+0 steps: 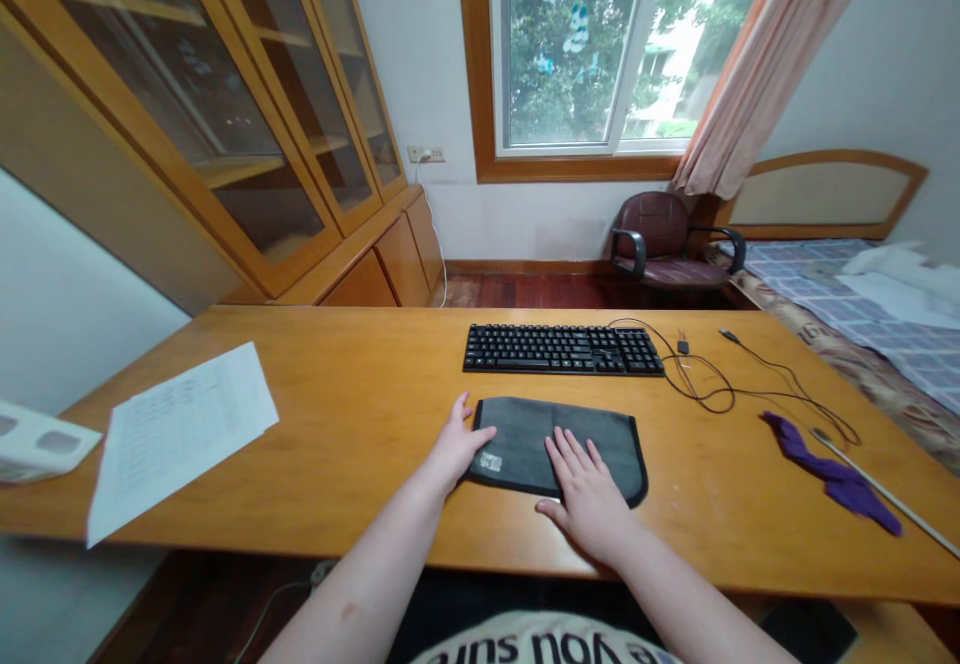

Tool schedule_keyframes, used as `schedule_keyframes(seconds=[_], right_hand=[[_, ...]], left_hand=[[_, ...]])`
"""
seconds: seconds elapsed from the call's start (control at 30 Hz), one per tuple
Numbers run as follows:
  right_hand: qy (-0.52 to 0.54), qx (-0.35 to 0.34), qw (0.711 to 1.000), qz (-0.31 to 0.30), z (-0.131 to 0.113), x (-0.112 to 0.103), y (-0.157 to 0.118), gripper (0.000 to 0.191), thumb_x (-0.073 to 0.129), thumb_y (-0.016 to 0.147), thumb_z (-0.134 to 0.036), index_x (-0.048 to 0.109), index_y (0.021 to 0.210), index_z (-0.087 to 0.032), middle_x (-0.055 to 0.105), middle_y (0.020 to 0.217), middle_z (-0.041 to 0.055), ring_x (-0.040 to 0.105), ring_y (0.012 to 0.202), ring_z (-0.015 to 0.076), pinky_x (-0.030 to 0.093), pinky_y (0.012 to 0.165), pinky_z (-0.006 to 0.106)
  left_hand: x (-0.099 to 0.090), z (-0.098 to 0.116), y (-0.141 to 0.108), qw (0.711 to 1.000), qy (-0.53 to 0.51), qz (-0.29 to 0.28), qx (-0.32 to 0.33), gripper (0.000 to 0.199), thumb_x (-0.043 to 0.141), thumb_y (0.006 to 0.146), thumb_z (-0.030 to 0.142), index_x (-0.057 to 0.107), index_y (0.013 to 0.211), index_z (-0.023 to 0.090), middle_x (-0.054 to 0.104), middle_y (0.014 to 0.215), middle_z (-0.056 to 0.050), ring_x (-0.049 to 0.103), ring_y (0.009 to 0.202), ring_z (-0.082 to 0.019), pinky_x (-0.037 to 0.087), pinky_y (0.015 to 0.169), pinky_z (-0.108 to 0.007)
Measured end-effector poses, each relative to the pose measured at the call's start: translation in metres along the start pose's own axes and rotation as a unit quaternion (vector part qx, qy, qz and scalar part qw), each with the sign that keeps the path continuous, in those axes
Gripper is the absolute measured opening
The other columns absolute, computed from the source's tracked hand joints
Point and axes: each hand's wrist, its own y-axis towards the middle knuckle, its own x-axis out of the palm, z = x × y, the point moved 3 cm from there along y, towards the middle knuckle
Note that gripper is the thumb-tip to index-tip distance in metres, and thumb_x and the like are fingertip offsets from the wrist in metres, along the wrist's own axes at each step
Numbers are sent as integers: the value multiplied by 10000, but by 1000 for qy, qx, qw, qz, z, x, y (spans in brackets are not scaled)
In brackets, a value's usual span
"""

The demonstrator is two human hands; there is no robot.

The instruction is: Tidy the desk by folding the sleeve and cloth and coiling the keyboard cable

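A flat dark grey fabric piece [525,444] with black edging, perhaps a pouch or a folded mat, lies near the table's front edge. A small pale printed label [491,462] shows on its lower left. My left hand [451,444] is at its left edge, thumb laid over the fabric and the visible fingers stretched out beyond the edge; the others are hidden. My right hand [589,494] lies flat on the right half, fingers extended, thumb resting near the lower edge. Behind the fabric is a black keyboard [562,349], touched by neither hand.
Cables [705,389] trail right of the keyboard. A purple cloth [829,469] and a thin pale rod [892,499] lie at the right. Printed sheets [180,429] and a white box-like object [45,444] are at the left. Beyond the wooden table [360,424] stands an office chair [660,239].
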Motion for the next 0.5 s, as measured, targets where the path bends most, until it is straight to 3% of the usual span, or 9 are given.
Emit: schedule_keyframes(seconds=[0.13, 0.33, 0.43, 0.5], right_hand=[[10, -2, 1000, 2, -1, 1, 0, 834, 452, 790, -600, 225, 1440, -127, 152, 1498, 121, 119, 1382, 285, 74, 1108, 482], [132, 5, 991, 10, 3, -4, -1, 819, 516, 762, -567, 293, 1417, -129, 210, 1486, 126, 142, 1377, 288, 52, 1112, 499], [303, 47, 950, 55, 21, -11, -2, 675, 417, 832, -537, 356, 1385, -155, 337, 1443, 118, 271, 1340, 246, 177, 1104, 462], [426, 118, 888, 127, 43, -16, -4, 596, 343, 861, -544, 460, 1300, -158, 480, 1338, 131, 435, 1234, 233, 312, 1047, 421]], left_hand=[[2, 5, -12, 995, -41, -93, -11, 947, 674, 642, 120, 162, 1428, 246, 586, 1136, -126, 640, 809, -194, 496, 680, -284], [32, 35, -29, 981, -99, -157, 62, 898, 590, 603, 56, 246, 1406, 265, 557, 1126, -82, 610, 863, -151, 474, 702, -233], [62, 46, -36, 970, -96, -205, 87, 892, 597, 630, 89, 222, 1412, 303, 522, 1122, -66, 595, 763, -105, 474, 656, -222], [84, 44, -38, 969, -58, -218, 97, 880, 585, 650, 86, 216, 1412, 326, 498, 1137, -60, 563, 679, -64, 456, 597, -196]])
